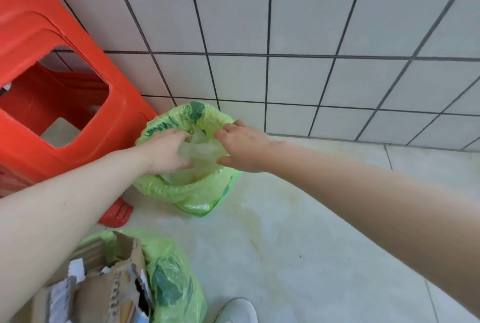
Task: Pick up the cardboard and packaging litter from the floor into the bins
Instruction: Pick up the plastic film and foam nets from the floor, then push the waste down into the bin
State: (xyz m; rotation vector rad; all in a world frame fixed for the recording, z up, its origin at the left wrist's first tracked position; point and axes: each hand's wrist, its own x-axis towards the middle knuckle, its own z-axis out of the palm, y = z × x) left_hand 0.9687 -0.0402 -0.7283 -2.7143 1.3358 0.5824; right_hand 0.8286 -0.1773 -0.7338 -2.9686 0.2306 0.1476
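A small bin lined with a green plastic bag (pixel 197 192) stands on the floor against the tiled wall. Both hands are over its mouth. My left hand (pixel 166 150) and my right hand (pixel 244 148) hold a crumpled piece of clear plastic packaging (pixel 201 148) between them, their fingers curled into it just above the opening. A second green-bagged bin (pixel 171 283) sits near my feet at the lower left, stuffed with torn cardboard (pixel 114 283) that sticks out of its top.
A stack of red plastic stools (pixel 52 83) stands at the left, touching the far bin. The tiled wall (pixel 311 37) rises right behind it. Pale stained floor (pixel 298 244) spreads to the right. A white shoe (pixel 237 311) shows at the bottom edge.
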